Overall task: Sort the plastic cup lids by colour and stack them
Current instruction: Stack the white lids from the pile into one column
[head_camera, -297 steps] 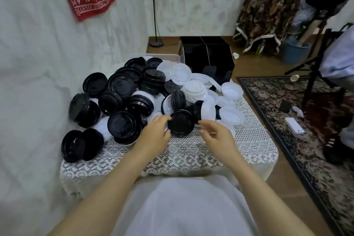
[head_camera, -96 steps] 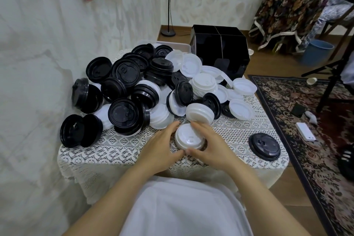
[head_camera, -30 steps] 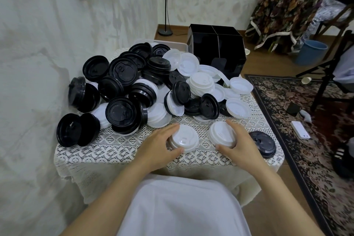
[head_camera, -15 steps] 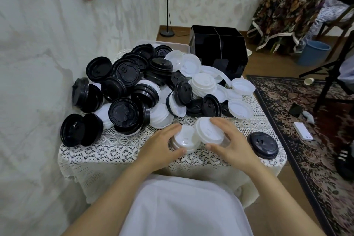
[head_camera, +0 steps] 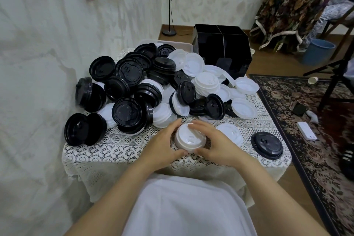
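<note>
Lace-covered table (head_camera: 118,151) against pale wall (head_camera: 38,44); left hand (head_camera: 162,145) and right hand (head_camera: 220,145) grip white lid stack (head_camera: 189,138).

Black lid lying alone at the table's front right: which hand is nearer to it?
Right. The right hand grips the white lid stack on its right side, left of the black lid; the left hand grips its opposite side, farther off.

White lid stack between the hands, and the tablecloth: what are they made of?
White lid stack: thin moulded plastic by the look, semi-matte, raised rim and embossed sip tab. Tablecloth: looks like lace fabric, cream, openwork pattern, dark showing through holes; fibre unclear.
</note>
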`<act>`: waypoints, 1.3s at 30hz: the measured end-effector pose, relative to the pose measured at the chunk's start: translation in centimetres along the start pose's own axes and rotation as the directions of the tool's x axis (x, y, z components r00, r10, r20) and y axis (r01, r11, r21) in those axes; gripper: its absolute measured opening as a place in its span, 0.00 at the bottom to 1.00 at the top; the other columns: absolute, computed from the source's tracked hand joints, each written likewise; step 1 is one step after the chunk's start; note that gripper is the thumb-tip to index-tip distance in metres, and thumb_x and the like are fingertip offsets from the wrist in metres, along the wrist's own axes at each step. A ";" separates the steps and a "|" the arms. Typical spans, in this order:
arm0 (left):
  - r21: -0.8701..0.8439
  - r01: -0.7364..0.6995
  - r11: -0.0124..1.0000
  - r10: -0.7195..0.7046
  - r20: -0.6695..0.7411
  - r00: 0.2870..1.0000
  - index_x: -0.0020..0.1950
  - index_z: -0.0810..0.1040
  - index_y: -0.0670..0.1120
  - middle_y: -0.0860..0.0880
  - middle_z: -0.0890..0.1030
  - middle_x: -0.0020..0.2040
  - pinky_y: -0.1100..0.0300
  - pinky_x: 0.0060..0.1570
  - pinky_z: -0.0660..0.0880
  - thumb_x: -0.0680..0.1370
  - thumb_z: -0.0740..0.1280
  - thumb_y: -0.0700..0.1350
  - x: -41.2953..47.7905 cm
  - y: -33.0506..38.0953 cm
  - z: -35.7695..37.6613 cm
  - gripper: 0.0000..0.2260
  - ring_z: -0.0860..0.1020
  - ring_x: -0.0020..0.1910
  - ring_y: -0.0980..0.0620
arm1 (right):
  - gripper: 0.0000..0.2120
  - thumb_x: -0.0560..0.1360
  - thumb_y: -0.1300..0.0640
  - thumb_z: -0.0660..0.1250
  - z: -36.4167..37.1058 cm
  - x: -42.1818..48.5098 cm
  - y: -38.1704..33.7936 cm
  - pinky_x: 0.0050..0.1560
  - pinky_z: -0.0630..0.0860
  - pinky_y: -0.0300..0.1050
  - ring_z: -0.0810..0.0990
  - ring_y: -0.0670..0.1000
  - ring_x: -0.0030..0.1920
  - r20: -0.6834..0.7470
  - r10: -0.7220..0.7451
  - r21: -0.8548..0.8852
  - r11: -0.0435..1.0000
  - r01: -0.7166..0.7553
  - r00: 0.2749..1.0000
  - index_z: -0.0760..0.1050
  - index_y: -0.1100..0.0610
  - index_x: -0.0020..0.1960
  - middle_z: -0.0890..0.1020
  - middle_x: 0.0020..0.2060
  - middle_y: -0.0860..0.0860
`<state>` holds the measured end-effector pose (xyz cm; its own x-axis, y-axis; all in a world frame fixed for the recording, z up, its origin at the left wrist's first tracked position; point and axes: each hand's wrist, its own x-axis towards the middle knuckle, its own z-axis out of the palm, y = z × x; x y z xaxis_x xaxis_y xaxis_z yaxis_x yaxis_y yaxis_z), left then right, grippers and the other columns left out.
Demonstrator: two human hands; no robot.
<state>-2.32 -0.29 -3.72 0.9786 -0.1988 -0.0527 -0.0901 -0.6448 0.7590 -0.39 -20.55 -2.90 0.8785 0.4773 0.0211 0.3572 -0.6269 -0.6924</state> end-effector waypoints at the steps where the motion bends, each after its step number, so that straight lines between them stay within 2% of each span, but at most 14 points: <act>1: 0.006 -0.007 1.000 0.007 -0.001 1.000 0.77 0.57 0.58 0.59 0.67 0.73 0.66 0.64 0.62 0.67 0.78 0.50 0.0 0.1 0.0 0.44 0.67 0.69 0.61 | 0.34 0.72 0.59 0.75 0.0 0.1 0.1 0.68 0.53 0.25 0.59 0.37 0.70 0.014 0.004 -0.006 1.000 -0.004 1.000 0.66 0.52 0.74 0.64 0.72 0.43; 3: 0.019 -0.012 1.000 0.012 -0.003 1.000 0.77 0.58 0.58 0.59 0.67 0.73 0.67 0.63 0.61 0.68 0.78 0.49 0.0 0.1 -0.1 0.44 0.66 0.69 0.61 | 0.34 0.72 0.60 0.74 0.1 0.2 0.1 0.66 0.51 0.22 0.59 0.37 0.71 0.029 0.011 -0.018 1.000 -0.011 1.000 0.65 0.51 0.75 0.62 0.74 0.43; 7: 0.047 -0.022 0.999 0.022 -0.001 1.000 0.77 0.58 0.58 0.59 0.65 0.74 0.66 0.64 0.61 0.68 0.78 0.49 -0.2 0.3 -0.2 0.43 0.65 0.70 0.59 | 0.34 0.73 0.60 0.73 0.2 0.4 0.1 0.72 0.55 0.35 0.59 0.43 0.75 0.064 0.027 -0.022 0.999 -0.025 0.998 0.63 0.50 0.76 0.60 0.76 0.44; 11: 0.077 -0.036 0.996 0.035 0.014 0.999 0.77 0.59 0.55 0.58 0.64 0.75 0.65 0.67 0.59 0.69 0.77 0.53 -0.1 0.4 -0.3 0.41 0.63 0.72 0.58 | 0.34 0.74 0.58 0.73 0.3 0.6 0.0 0.75 0.58 0.42 0.56 0.42 0.76 0.080 0.035 -0.023 0.999 -0.033 0.996 0.62 0.51 0.76 0.59 0.77 0.43; 13: 0.096 -0.039 0.995 0.038 0.012 0.999 0.77 0.60 0.54 0.56 0.64 0.75 0.63 0.69 0.59 0.72 0.74 0.55 0.0 0.4 -0.3 0.37 0.62 0.73 0.57 | 0.34 0.74 0.55 0.73 0.3 0.6 0.0 0.74 0.58 0.41 0.56 0.41 0.75 0.077 0.031 -0.027 0.999 -0.029 0.997 0.63 0.52 0.76 0.58 0.77 0.43; 17: 0.150 -0.041 0.988 0.040 0.010 0.999 0.77 0.60 0.53 0.56 0.63 0.76 0.63 0.69 0.56 0.74 0.72 0.53 0.0 0.4 -0.1 0.34 0.61 0.74 0.57 | 0.34 0.73 0.56 0.74 0.4 0.6 0.0 0.71 0.57 0.34 0.55 0.38 0.72 0.065 0.034 -0.052 0.998 -0.031 0.997 0.64 0.53 0.75 0.58 0.77 0.43; 20: 0.157 -0.032 0.987 0.031 0.010 0.999 0.77 0.61 0.53 0.56 0.63 0.76 0.61 0.72 0.57 0.74 0.72 0.53 0.1 0.3 0.0 0.35 0.61 0.74 0.57 | 0.34 0.73 0.56 0.74 0.4 0.5 -0.2 0.72 0.59 0.38 0.58 0.43 0.76 0.068 0.057 -0.086 0.995 -0.051 0.996 0.64 0.53 0.75 0.57 0.77 0.43; 24: 0.162 -0.025 0.986 0.025 0.004 1.000 0.77 0.61 0.53 0.57 0.63 0.75 0.59 0.72 0.58 0.73 0.73 0.54 0.1 0.2 0.0 0.35 0.61 0.74 0.58 | 0.33 0.74 0.57 0.73 0.6 0.3 -0.8 0.71 0.66 0.49 0.64 0.50 0.75 0.069 0.057 -0.151 0.987 -0.046 0.996 0.63 0.51 0.76 0.55 0.78 0.46; 26: 0.158 -0.027 0.987 0.027 0.003 1.000 0.76 0.62 0.53 0.57 0.64 0.75 0.60 0.71 0.59 0.73 0.73 0.53 0.0 0.2 0.0 0.34 0.61 0.73 0.58 | 0.33 0.76 0.58 0.71 0.9 -0.1 -0.7 0.72 0.64 0.47 0.61 0.50 0.76 0.067 0.060 -0.173 0.984 -0.047 0.996 0.61 0.50 0.77 0.53 0.79 0.46; 29: 0.138 -0.032 0.990 0.033 -0.005 0.999 0.76 0.63 0.52 0.56 0.65 0.75 0.63 0.70 0.59 0.73 0.74 0.53 0.0 0.4 0.0 0.35 0.63 0.73 0.58 | 0.32 0.76 0.54 0.70 0.5 -1.4 -0.4 0.72 0.58 0.39 0.57 0.42 0.75 -0.038 0.032 -0.113 0.993 -0.036 0.999 0.61 0.47 0.76 0.54 0.77 0.40; 32: 0.124 -0.030 0.992 0.030 0.001 1.000 0.76 0.63 0.53 0.56 0.64 0.75 0.64 0.69 0.58 0.73 0.74 0.52 0.0 0.8 -0.1 0.35 0.62 0.73 0.58 | 0.30 0.75 0.59 0.70 -1.9 -2.7 0.8 0.73 0.55 0.43 0.58 0.40 0.73 -0.226 0.084 0.037 0.996 -0.077 0.971 0.64 0.43 0.73 0.60 0.73 0.38; 33: 0.119 -0.026 0.993 0.026 0.000 1.000 0.76 0.62 0.53 0.56 0.64 0.75 0.63 0.69 0.58 0.73 0.74 0.53 0.0 0.7 -0.1 0.35 0.62 0.73 0.58 | 0.32 0.75 0.61 0.70 -2.9 -3.0 1.5 0.74 0.56 0.47 0.57 0.41 0.73 -0.204 0.123 0.040 0.992 -0.117 0.971 0.63 0.42 0.72 0.59 0.73 0.38; 36: 0.118 -0.008 0.993 0.008 -0.005 1.000 0.76 0.62 0.54 0.56 0.64 0.75 0.61 0.70 0.59 0.72 0.74 0.53 -0.1 0.4 -0.2 0.35 0.62 0.73 0.57 | 0.38 0.72 0.65 0.68 -4.9 -3.6 3.3 0.74 0.62 0.55 0.50 0.42 0.76 0.020 0.197 -0.124 0.973 -0.193 0.980 0.59 0.41 0.75 0.54 0.76 0.40; 39: 0.132 -0.005 0.991 0.006 -0.008 1.000 0.76 0.62 0.54 0.57 0.64 0.75 0.59 0.72 0.60 0.73 0.73 0.54 -0.2 0.4 -0.2 0.35 0.62 0.73 0.57 | 0.38 0.72 0.65 0.67 -5.4 -3.7 4.1 0.68 0.67 0.44 0.50 0.45 0.77 0.088 0.243 -0.200 0.954 -0.222 0.966 0.60 0.43 0.76 0.54 0.77 0.42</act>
<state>-2.50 -0.31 -3.28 0.9795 -0.1966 -0.0434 -0.1181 -0.7357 0.6669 -0.46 -28.16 -1.92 0.9075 0.3632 -0.2111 0.2098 -0.8272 -0.5214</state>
